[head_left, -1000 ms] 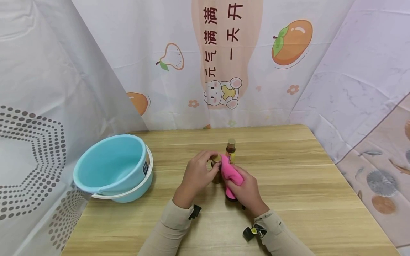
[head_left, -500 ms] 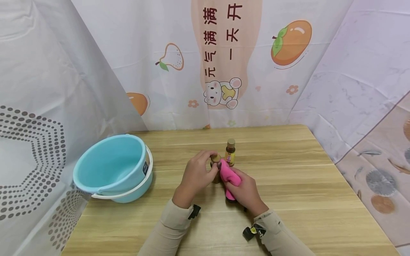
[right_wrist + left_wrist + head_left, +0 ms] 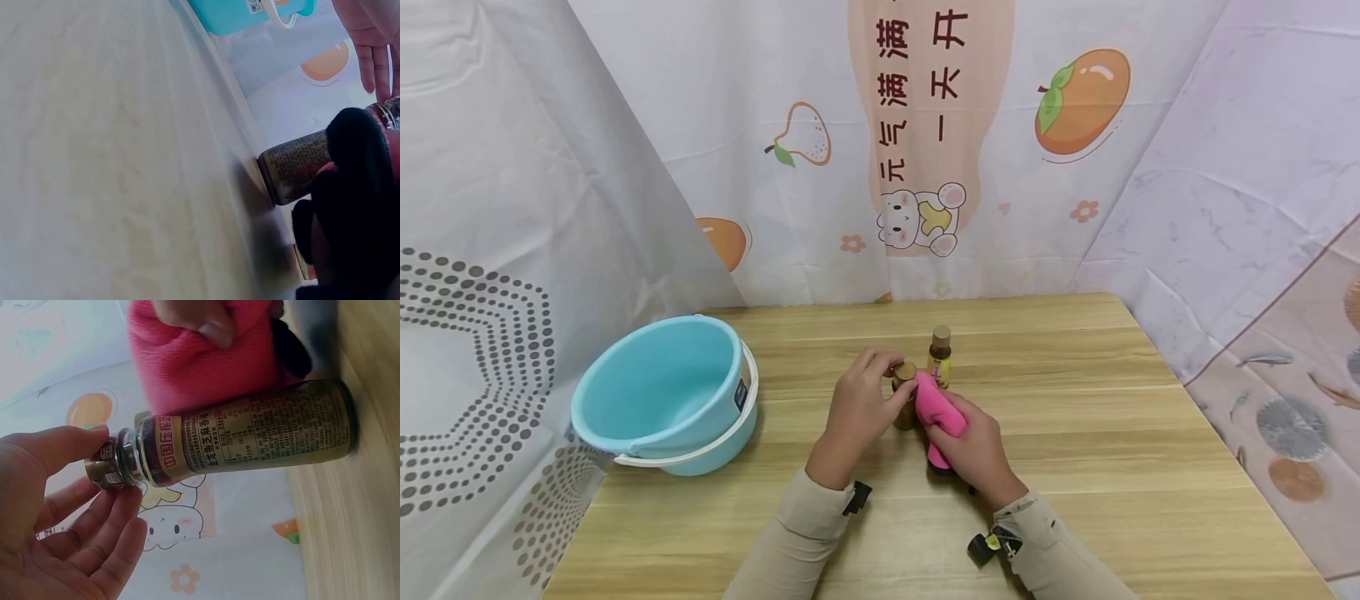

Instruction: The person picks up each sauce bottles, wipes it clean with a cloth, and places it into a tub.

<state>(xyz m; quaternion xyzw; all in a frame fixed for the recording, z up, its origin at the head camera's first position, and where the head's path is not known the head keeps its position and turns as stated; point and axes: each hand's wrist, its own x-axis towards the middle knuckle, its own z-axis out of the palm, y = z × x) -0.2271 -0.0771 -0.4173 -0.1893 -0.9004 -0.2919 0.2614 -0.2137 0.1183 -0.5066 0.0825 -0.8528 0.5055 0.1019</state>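
Now, left hand (image 3: 859, 408): thumb and fingers pinch the round bronze-coloured cap (image 3: 105, 472) of a tall dark glass bottle (image 3: 269, 434) with a gold printed label; gripping so high probably steadies it while leaving the body bare for the cloth.
Tall bottle: roughly upright between the hands, near the middle of the wood-grain table (image 3: 1097, 417); I cannot tell surely whether its base touches the surface.
Right hand (image 3: 977, 450): clamped on a bright pink, soft fabric cloth (image 3: 200, 369), which lies against the bottle's side; it is bunched, perhaps so that fabric rather than fingertips meets the glass.
Small bottle: brown, yellow-labelled and gold-capped (image 3: 939, 367), it stands upright just beyond the cloth, seemingly out of the hands' way.
Bucket: round, light-blue plastic (image 3: 700, 435), at the table's left, well apart from the hands, its white handle (image 3: 751, 379) lowered against the side.
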